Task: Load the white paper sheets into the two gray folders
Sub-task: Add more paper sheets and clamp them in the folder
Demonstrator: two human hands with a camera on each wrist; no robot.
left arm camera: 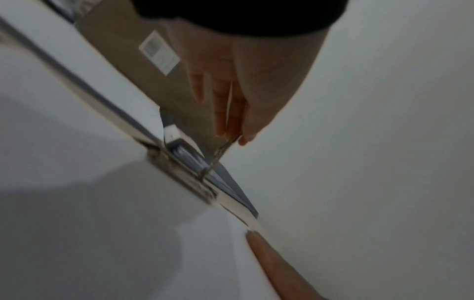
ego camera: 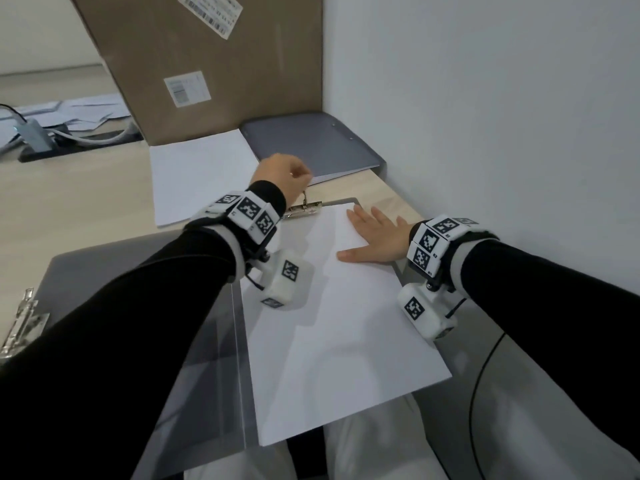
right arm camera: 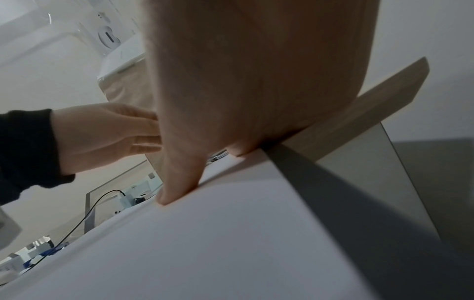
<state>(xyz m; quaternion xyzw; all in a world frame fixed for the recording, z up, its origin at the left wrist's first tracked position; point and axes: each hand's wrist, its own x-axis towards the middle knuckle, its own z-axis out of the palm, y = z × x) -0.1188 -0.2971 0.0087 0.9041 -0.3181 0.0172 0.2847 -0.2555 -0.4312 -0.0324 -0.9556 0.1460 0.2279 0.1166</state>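
An open gray folder (ego camera: 104,268) lies in front of me. White paper sheets (ego camera: 339,341) lie on its right half, under a metal clip (ego camera: 304,207) at the top edge. My left hand (ego camera: 299,181) pinches the clip's raised wire lever (left arm camera: 220,150) between thumb and fingertips. My right hand (ego camera: 374,233) lies flat with straight fingers on the sheets' top right corner; its thumb (right arm camera: 177,182) presses the paper (right arm camera: 231,243). A second gray folder (ego camera: 311,143), closed with sheets inside, lies at the back by the wall. A stack of white paper (ego camera: 201,174) lies left of it.
A tall cardboard box (ego camera: 207,64) stands behind the paper stack. The white wall (ego camera: 485,116) runs close along the right. Another metal clip (ego camera: 20,320) sits at the open folder's far left edge. A clear plastic sheet (ego camera: 207,375) overlaps the folder's middle. Cables and a dock (ego camera: 34,136) lie far left.
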